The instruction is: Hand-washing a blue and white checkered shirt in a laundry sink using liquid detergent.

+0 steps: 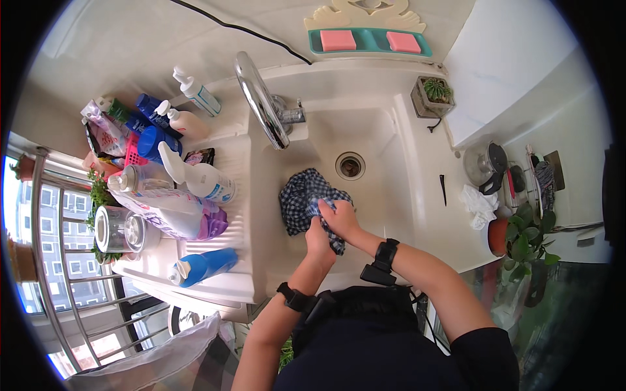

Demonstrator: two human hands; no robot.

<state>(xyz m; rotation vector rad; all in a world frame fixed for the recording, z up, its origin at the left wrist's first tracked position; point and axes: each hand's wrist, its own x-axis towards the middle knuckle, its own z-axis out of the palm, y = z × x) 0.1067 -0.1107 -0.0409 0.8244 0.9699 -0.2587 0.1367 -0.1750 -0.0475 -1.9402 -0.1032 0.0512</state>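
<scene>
A bunched dark-blue and white checked cloth [300,199] lies in the left part of the white sink [388,215]. My left hand [318,238] is closed on its near side, with the wrist low over the basin. Just to the right and a little farther off, my right hand [340,218] grips the same cloth, fingers curled over a fold. Part of the cloth hangs down below the two hands. Beyond them is the round drain [350,166]. The chrome faucet [261,101] arches over the sink's far left corner, and no stream of water shows under it.
Left of the basin, a ribbed ledge [235,260] holds a spray bottle [208,181], a blue bottle [205,267], a purple-and-white jug [173,212] and several toiletries. Pink soaps [338,40] sit in a teal dish at the back. A potted cactus [435,91] stands at the back right corner.
</scene>
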